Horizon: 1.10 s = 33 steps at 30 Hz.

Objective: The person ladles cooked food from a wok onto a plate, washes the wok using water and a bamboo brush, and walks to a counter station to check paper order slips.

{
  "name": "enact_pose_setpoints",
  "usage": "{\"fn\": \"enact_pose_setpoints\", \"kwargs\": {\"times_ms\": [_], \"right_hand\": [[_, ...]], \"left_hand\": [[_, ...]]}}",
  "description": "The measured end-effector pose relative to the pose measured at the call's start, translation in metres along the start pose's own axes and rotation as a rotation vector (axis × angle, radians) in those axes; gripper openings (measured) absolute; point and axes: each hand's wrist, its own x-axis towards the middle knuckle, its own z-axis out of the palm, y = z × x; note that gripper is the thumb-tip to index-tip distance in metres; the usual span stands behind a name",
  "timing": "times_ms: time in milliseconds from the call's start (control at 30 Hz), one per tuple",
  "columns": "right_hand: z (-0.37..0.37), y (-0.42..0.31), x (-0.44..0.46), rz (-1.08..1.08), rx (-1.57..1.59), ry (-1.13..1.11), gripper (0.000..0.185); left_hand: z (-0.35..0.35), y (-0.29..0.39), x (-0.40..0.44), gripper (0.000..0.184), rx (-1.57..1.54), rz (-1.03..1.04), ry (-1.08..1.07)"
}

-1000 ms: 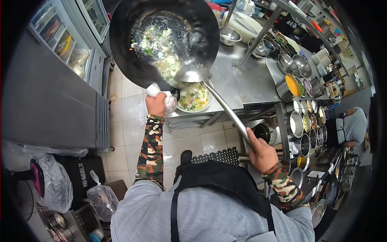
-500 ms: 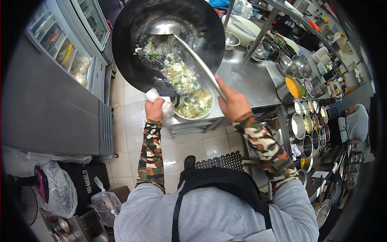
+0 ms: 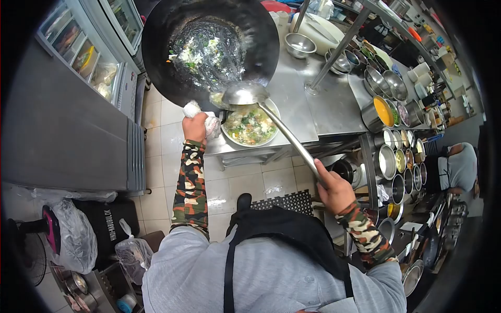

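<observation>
since half a second ago, the long-handled steel ladle (image 3: 247,95) has swept from the far side of the large, round black wok (image 3: 155,60) to its near rim, and the bare right hand (image 3: 335,189) has drawn back, nearer and further right. most of the pale, green-flecked food that lay at the wok's near lip has gone from there.

the right hand is curled round the end of the ladle's handle. the left hand (image 3: 195,128) is clamped on a bunched white cloth (image 3: 212,125) at the wok's near edge; whatever handle lies under the cloth is hidden. just to the right of that hand, a round white dish (image 3: 249,145) of the same mixed food sits near the front edge of a stainless-steel counter (image 3: 300,116), partly under the ladle. scraps of food (image 3: 195,52) remain in the middle of the wok.

the step in hand looks like scraping food over the lip into the dish, nearly done. the next move seems to call for a firm left grip, with the wok's lip kept above the dish, and a light push so nothing spills. whether the ladle touches the dish, i cannot tell.
</observation>
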Motion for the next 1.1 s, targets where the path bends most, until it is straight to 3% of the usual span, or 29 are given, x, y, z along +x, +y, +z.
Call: {"fn": "enact_pose_setpoints", "kwargs": {"times_ms": [233,367,433,500,600,800,1100], "right_hand": [[-0.048,-0.013,-0.013,0.108,0.038,-0.082,0.069],[-0.020,-0.005,0.054,-0.080,0.168,0.084,0.067],[-0.007,-0.026,0.103,-0.058,0.213,0.119,0.066],[0.021,-0.032,0.145,-0.163,0.144,0.267,0.063],[0.046,-0.037,0.164,-0.102,0.039,0.243,0.063],[0.050,0.005,0.078,-0.143,-0.087,0.132,0.067],[-0.033,0.007,-0.034,-0.019,-0.206,-0.012,0.072]], "left_hand": [[0.021,0.008,0.001,0.009,-0.024,0.032,0.024],[0.022,0.009,0.007,0.009,-0.027,0.047,-0.013],[0.019,0.011,0.008,0.009,-0.034,0.046,-0.022],[0.015,0.018,0.006,0.010,0.018,0.009,-0.028],[0.012,0.023,0.005,0.009,0.016,0.025,-0.058],[0.010,0.035,-0.008,0.007,-0.011,-0.033,-0.061],[-0.005,0.012,-0.002,0.011,-0.020,-0.042,0.006]]}}
